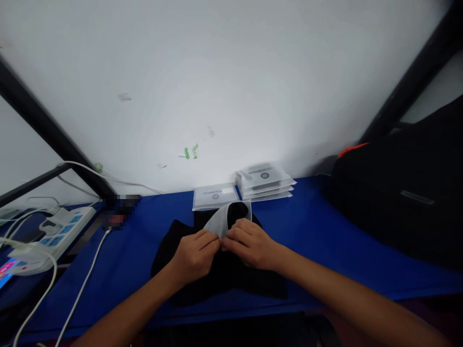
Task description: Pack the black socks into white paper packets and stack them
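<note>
Both hands meet over the blue tabletop at a frosted plastic bag (217, 220) with black fabric showing at its mouth. My left hand (195, 253) is closed, its fingertips pinching the bag's near edge. Close beside it, my right hand (249, 243) is also closed on the bag, its knuckles against the black fabric. Beneath both hands lies more black cloth (173, 250), spread on the table; its kind cannot be made out. Just behind the bag, a flat frosted pouch (213, 196) with printed lettering rests on the table.
A stack of filled frosted pouches (265, 178) stands against the wall at the back. On the left are a white power strip (63, 236) and loose white cables (87, 277). A large black bag (401, 202) fills the right side of the blue table (311, 231).
</note>
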Available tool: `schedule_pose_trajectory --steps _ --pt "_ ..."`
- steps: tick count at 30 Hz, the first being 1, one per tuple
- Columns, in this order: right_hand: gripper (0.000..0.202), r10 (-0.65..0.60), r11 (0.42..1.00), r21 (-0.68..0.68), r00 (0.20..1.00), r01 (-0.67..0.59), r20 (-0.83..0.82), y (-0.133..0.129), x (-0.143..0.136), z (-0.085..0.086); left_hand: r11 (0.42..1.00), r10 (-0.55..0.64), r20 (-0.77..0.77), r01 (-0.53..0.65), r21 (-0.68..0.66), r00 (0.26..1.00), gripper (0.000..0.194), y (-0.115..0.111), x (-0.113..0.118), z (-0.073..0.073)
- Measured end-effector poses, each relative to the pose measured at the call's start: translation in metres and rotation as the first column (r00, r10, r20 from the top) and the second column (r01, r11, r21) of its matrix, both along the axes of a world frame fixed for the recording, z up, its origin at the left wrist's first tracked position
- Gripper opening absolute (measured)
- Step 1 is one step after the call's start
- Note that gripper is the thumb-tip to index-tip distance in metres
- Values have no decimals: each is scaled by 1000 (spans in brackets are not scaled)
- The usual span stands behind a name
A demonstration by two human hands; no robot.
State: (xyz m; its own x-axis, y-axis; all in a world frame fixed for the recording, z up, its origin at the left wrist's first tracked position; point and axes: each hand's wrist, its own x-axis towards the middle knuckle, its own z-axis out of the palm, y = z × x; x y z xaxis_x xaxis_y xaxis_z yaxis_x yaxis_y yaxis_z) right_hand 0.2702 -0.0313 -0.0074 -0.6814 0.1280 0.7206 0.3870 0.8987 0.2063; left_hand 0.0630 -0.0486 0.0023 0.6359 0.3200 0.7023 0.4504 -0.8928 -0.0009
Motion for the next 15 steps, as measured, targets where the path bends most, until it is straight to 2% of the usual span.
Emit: schedule_pose_trajectory --steps 5,10,13,15 --pt "25 -52 997 -61 998 55 39 21 23 1 1000 -13 145 14 -4 989 24 -2 -12 3" --pt "25 -246 955 -151 965 257 86 50 74 -6 999 1 212 -9 37 977 21 -7 -24 12" --pt "22 -299 926 -202 946 319 123 49 88 -6 995 -88 218 94 -16 972 22 -10 -22 8" --pt "20 -255 924 -253 955 287 151 41 84 -3 985 -147 215 162 -57 965 23 -11 -17 4"
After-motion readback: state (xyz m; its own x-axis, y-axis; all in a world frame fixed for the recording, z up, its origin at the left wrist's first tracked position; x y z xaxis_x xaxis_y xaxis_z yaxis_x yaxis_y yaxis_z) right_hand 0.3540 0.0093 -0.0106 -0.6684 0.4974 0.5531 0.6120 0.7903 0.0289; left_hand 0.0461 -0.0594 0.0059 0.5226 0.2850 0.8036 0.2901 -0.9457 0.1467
